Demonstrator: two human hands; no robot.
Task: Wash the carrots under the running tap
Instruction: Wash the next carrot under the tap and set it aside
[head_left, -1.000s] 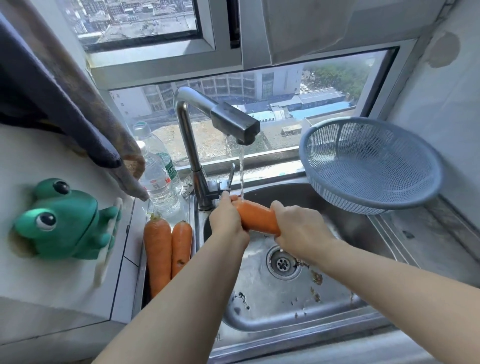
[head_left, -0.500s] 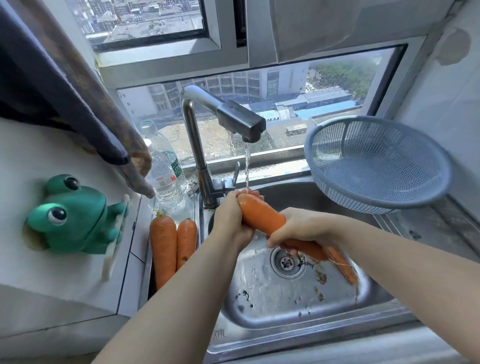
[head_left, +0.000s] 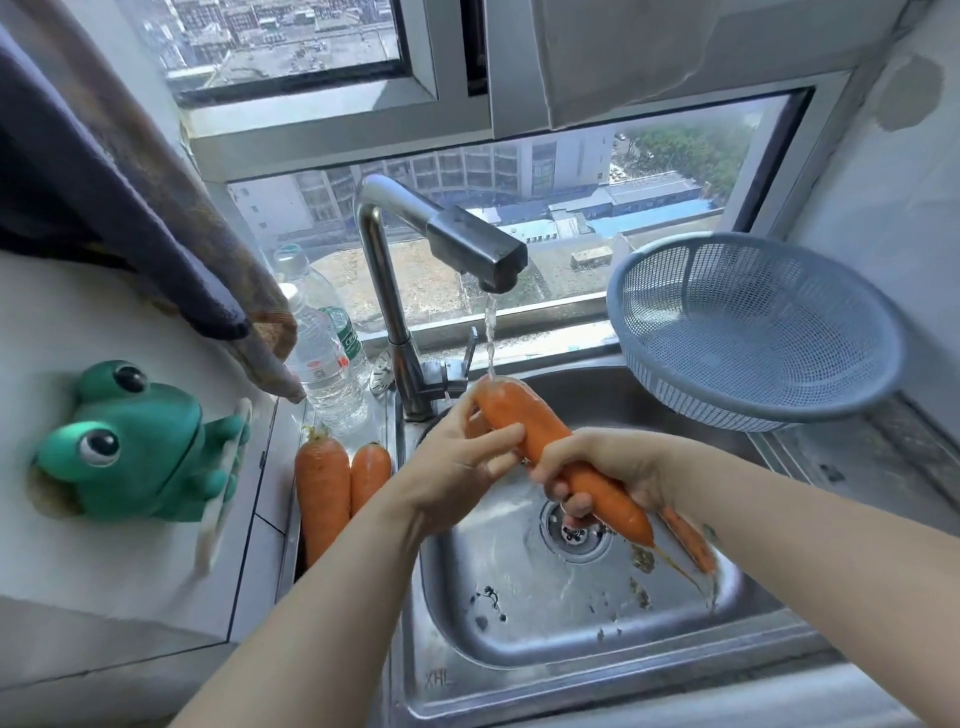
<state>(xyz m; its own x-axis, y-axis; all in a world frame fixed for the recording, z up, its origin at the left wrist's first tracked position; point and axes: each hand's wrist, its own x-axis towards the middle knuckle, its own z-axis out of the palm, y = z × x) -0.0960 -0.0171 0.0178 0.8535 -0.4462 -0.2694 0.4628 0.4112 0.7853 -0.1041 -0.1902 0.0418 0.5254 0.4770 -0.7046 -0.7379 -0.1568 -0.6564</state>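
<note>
The space under the tap (head_left: 441, 244) is taken up by a carrot (head_left: 550, 447) gripped in both hands. The sink (head_left: 545, 618) floor in front is left open. The right side is overhung by a colander (head_left: 753, 332); the left ledge is crowded with two carrots (head_left: 340, 488) and bottles (head_left: 324, 358).

Your tabletop (head_left: 270, 499) of white tile carries a green frog toy (head_left: 130, 447) at the left. Beside the steel sink (head_left: 519, 670), two carrots (head_left: 340, 483) lie side by side, touching, with two clear water bottles (head_left: 327, 364) standing just behind them. A blue mesh colander (head_left: 753, 332) sits tilted at the sink's right rim.
</note>
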